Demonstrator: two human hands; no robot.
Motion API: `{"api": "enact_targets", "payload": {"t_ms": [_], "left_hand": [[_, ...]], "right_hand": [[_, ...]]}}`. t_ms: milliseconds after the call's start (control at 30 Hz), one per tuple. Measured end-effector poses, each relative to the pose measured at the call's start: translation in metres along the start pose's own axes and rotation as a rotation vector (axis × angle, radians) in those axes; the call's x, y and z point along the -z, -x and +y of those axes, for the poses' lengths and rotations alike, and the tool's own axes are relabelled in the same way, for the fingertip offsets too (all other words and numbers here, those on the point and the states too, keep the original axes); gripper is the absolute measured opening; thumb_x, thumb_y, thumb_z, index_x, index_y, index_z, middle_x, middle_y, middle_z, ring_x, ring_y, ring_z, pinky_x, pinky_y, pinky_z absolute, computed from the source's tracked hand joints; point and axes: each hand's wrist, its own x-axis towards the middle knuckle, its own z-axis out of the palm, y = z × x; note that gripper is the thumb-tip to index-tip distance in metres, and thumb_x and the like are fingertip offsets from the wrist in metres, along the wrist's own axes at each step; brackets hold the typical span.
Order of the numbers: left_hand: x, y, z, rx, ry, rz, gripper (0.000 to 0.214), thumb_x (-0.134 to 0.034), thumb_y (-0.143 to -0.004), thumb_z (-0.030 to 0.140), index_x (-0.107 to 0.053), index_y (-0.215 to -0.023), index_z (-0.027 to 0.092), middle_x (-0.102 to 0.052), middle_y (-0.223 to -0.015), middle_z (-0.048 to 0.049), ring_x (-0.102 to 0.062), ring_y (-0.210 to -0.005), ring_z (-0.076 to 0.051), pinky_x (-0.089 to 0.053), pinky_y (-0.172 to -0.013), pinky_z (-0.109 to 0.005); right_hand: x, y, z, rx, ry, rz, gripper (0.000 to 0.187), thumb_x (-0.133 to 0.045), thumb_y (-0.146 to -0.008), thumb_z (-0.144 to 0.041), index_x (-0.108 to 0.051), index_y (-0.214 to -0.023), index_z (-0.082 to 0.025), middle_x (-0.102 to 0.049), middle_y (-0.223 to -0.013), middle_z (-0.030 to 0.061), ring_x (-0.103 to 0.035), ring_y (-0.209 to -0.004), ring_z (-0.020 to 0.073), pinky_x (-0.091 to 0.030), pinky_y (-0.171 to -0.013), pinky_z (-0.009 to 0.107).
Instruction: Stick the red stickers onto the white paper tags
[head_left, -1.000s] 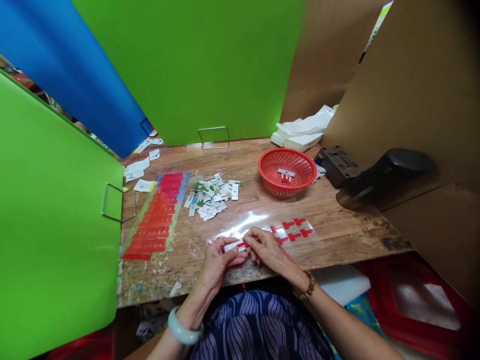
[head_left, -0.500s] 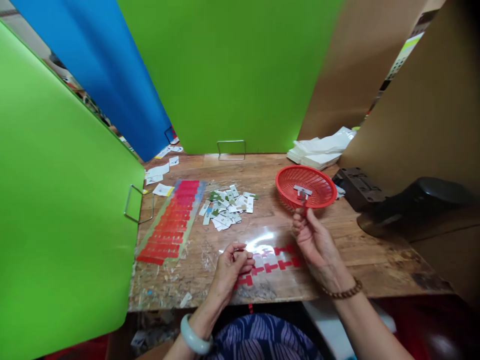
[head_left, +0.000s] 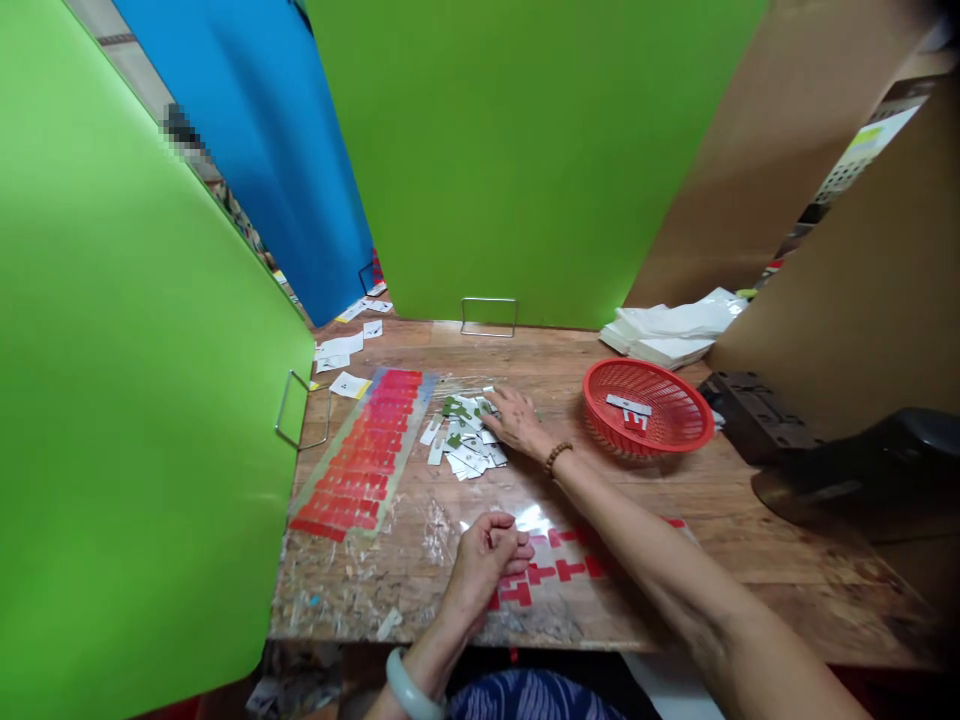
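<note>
My right hand (head_left: 516,418) reaches across the wooden table (head_left: 757,530) to the pile of small white and green tags (head_left: 461,440); its fingers rest on the pile's right edge, loosely spread. My left hand (head_left: 491,548) lies near the front edge with its fingers curled, resting on a clear film sheet (head_left: 555,560) that carries red T-shaped stickers (head_left: 566,568). Whether it grips anything is hidden. The red mesh basket (head_left: 649,410) to the right holds a white tag with a red sticker (head_left: 630,412).
A long sheet of red stickers (head_left: 364,450) lies at the left. Green panels (head_left: 135,400) and a blue panel wall in the table. A stack of white bags (head_left: 667,335) lies at the back right. A dark device (head_left: 862,470) stands at the right.
My right hand left the basket, where a tagged piece now lies, and swung left to the pile of tags. My left hand stayed on the film. The view tilted up.
</note>
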Motion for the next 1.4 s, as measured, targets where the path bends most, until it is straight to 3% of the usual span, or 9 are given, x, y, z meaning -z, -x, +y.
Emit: {"api": "enact_targets", "payload": {"t_ms": [100,233,433,633,867,1100,1167,1267,1400], "left_hand": [[0.001,0.000,0.000,0.003,0.007,-0.005,0.047,-0.074,-0.060,0.039,-0.051,-0.091,0.011,-0.066,-0.080,-0.0110,-0.066,-0.069,-0.018,-0.049,-0.065,-0.028],[0.003,-0.001,-0.001,0.015,0.004,-0.029,0.049,-0.073,-0.061,0.037,-0.050,-0.096,0.011,-0.066,-0.083,-0.0119,-0.066,-0.072,-0.018,-0.049,-0.066,-0.027],[0.004,0.001,0.000,0.023,-0.001,-0.032,0.045,-0.073,-0.064,0.034,-0.052,-0.096,0.011,-0.067,-0.086,-0.0127,-0.066,-0.073,-0.017,-0.050,-0.068,-0.027],[0.002,0.002,0.000,0.020,-0.001,-0.001,0.044,-0.073,-0.063,0.032,-0.052,-0.096,0.011,-0.067,-0.086,-0.0128,-0.067,-0.071,-0.016,-0.051,-0.066,-0.025],[-0.002,0.004,0.003,0.024,-0.036,0.018,0.043,-0.073,-0.064,0.028,-0.051,-0.096,0.011,-0.067,-0.084,-0.0108,-0.066,-0.067,-0.014,-0.052,-0.062,-0.023],[-0.007,0.011,0.006,0.037,-0.073,0.042,0.037,-0.069,-0.070,0.029,-0.050,-0.097,0.011,-0.067,-0.079,-0.0103,-0.066,-0.062,-0.014,-0.052,-0.058,-0.022],[-0.010,0.013,0.010,0.026,-0.020,0.035,0.034,-0.065,-0.074,0.034,-0.052,-0.094,0.010,-0.067,-0.077,-0.0106,-0.066,-0.061,-0.014,-0.053,-0.060,-0.023],[-0.015,0.017,0.019,0.021,0.123,-0.039,0.033,-0.058,-0.078,0.040,-0.053,-0.093,0.010,-0.068,-0.077,-0.0119,-0.067,-0.068,-0.017,-0.054,-0.066,-0.027],[-0.019,0.024,0.025,0.053,0.150,-0.102,0.026,-0.062,-0.077,0.030,-0.056,-0.089,0.008,-0.069,-0.077,-0.0131,-0.068,-0.067,-0.017,-0.054,-0.068,-0.027]], "right_hand": [[-0.009,0.002,0.009,-0.022,0.031,-0.011,0.028,-0.049,-0.086,-0.032,-0.056,-0.110,-0.019,-0.051,-0.122,0.0135,-0.041,-0.114,0.0258,-0.028,-0.092,0.044],[-0.012,0.034,0.003,-0.026,0.041,0.003,0.029,-0.045,-0.088,-0.028,-0.054,-0.113,-0.018,-0.053,-0.117,0.0123,-0.043,-0.111,0.0232,-0.030,-0.092,0.040],[0.009,0.061,0.007,0.003,-0.079,0.028,0.033,-0.039,-0.087,-0.016,-0.050,-0.119,-0.018,-0.053,-0.117,0.0095,-0.046,-0.108,0.0172,-0.035,-0.090,0.030],[0.031,0.072,0.038,-0.077,-0.095,0.021,0.017,-0.050,-0.076,-0.010,-0.061,-0.088,-0.014,-0.057,-0.087,0.0075,-0.050,-0.084,0.0175,-0.038,-0.078,0.029],[0.032,0.077,0.043,-0.165,-0.184,0.039,0.006,-0.054,-0.066,-0.009,-0.053,-0.067,-0.015,-0.053,-0.066,-0.0007,-0.047,-0.064,0.0123,-0.035,-0.060,0.022],[0.054,0.095,0.028,-0.252,-0.307,0.193,0.004,-0.046,-0.073,-0.015,-0.049,-0.072,-0.017,-0.050,-0.065,-0.0026,-0.046,-0.060,0.0114,-0.035,-0.056,0.022],[0.059,0.113,0.014,-0.209,-0.349,0.210,0.005,-0.046,-0.075,-0.015,-0.050,-0.072,-0.017,-0.050,-0.067,-0.0021,-0.047,-0.062,0.0117,-0.037,-0.057,0.022],[0.058,0.145,-0.008,-0.012,-0.395,0.254,0.011,-0.044,-0.078,-0.011,-0.052,-0.073,-0.018,-0.052,-0.073,0.0010,-0.049,-0.070,0.0137,-0.039,-0.065,0.025],[0.043,0.178,-0.027,0.151,-0.432,0.216,0.018,-0.040,-0.082,-0.006,-0.053,-0.076,-0.018,-0.050,-0.078,0.0038,-0.048,-0.074,0.0150,-0.041,-0.065,0.026]]}}
